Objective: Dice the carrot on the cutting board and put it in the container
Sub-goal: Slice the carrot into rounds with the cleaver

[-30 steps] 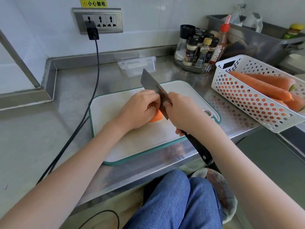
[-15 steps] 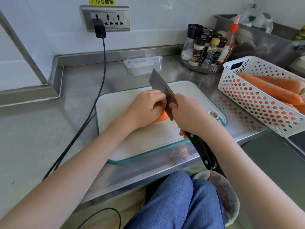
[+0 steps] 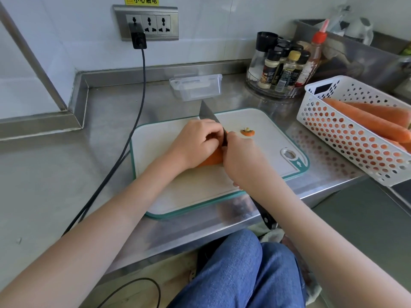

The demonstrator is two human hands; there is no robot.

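An orange carrot [image 3: 211, 158] lies on the white cutting board [image 3: 262, 150] with a teal rim, mostly hidden under my hands. My left hand [image 3: 195, 142] grips the carrot with curled fingers. My right hand [image 3: 241, 160] holds a cleaver [image 3: 208, 114] whose blade stands between the two hands, its black handle sticking out past the counter edge. A cut-off carrot top [image 3: 247, 132] lies on the board to the right of the blade. A clear plastic container [image 3: 196, 86] stands behind the board.
A white perforated basket [image 3: 355, 150] with whole carrots sits at the right. A round rack of spice bottles [image 3: 282, 67] stands at the back right. A black cable [image 3: 124, 150] runs from the wall socket across the steel counter left of the board.
The carrot's top end has been cut off and now lies to the right of the blade. The camera view has shifted a little; both hands stay on the carrot and cleaver.
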